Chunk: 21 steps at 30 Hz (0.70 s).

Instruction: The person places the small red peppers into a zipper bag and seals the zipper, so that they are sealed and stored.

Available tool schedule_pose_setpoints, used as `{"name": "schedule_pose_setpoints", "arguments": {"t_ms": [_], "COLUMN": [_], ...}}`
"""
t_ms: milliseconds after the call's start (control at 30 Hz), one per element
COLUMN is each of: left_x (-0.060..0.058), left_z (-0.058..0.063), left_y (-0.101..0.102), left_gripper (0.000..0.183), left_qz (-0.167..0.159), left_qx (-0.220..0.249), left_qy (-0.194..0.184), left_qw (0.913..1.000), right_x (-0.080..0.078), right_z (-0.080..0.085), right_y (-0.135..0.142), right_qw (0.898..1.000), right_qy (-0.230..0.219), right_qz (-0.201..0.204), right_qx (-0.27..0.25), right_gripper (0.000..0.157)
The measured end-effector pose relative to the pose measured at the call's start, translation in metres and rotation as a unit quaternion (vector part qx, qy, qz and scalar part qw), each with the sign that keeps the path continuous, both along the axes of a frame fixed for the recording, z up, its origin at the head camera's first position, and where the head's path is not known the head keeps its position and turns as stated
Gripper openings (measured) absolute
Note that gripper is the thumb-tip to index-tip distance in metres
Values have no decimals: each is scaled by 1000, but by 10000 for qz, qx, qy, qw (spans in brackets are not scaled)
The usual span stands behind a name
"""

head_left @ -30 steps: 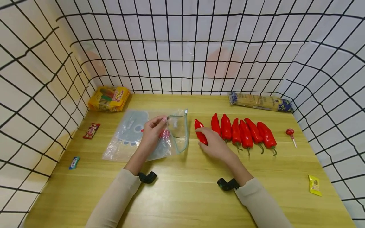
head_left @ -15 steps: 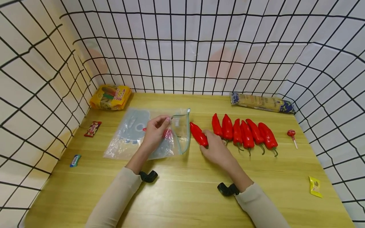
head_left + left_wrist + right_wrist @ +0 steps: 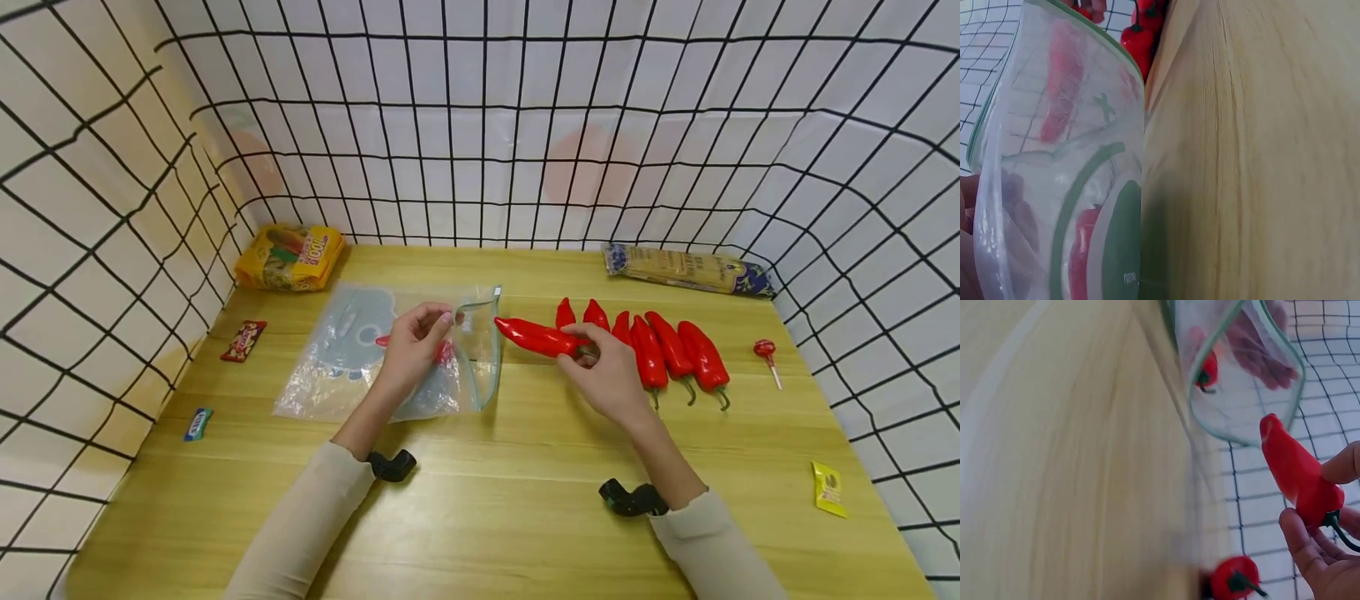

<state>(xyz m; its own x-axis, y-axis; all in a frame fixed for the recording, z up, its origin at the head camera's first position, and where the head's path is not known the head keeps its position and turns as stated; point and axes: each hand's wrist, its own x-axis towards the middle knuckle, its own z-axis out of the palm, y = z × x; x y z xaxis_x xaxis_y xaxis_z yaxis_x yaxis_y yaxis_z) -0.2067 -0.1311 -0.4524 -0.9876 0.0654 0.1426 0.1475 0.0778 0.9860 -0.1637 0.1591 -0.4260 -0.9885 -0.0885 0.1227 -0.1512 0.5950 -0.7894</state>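
Note:
My left hand [image 3: 411, 343] pinches the upper edge of a clear zip bag [image 3: 486, 379], holding its mouth open toward the right. A red pepper [image 3: 1208, 367] lies inside, its stem facing the mouth; the bag has a printed pattern. My right hand [image 3: 613, 375] grips another red pepper [image 3: 536, 337] by its stem end, above the table. That pepper's tip points left and reaches the bag's rim in the head view; in the right wrist view the pepper [image 3: 1300, 472] appears just before the opening. Behind my right hand, several red peppers [image 3: 648, 354] lie in a row, partly hidden.
A yellow packet [image 3: 291, 257] stands at the back left, a long noodle-like packet [image 3: 686, 268] at the back right. Small wrapped sweets [image 3: 243, 340] lie on the left, with a lollipop [image 3: 765, 348] and yellow sachet [image 3: 828, 489] on the right. Black wire grid [image 3: 480, 154] encloses the table.
My right hand has picked the nearest pepper up off the table, turning its tip leftward to the bag's mouth. My left hand stays almost in place on the bag.

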Motion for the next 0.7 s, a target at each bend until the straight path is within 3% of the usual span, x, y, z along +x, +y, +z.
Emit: {"name": "schedule_pose_setpoints", "arguments": {"t_ms": [167, 467, 700], "left_x": [1, 1, 0], "left_z": [1, 0, -2], "left_y": [1, 2, 3], "left_gripper": [25, 26, 24], "left_qz": [27, -86, -196], "left_qx": [-80, 325, 520], "left_qy": [11, -125, -360], "left_qw": [10000, 9994, 9978], "right_x": [-13, -39, -50], "right_z": [-8, -25, -37], "right_y": [-19, -62, -81], "right_qw": [9986, 9948, 9952], "right_qy": [-223, -355, -410], "right_qz": [337, 609, 413], "right_qx": [-340, -740, -792], "right_gripper": [37, 40, 45]}}
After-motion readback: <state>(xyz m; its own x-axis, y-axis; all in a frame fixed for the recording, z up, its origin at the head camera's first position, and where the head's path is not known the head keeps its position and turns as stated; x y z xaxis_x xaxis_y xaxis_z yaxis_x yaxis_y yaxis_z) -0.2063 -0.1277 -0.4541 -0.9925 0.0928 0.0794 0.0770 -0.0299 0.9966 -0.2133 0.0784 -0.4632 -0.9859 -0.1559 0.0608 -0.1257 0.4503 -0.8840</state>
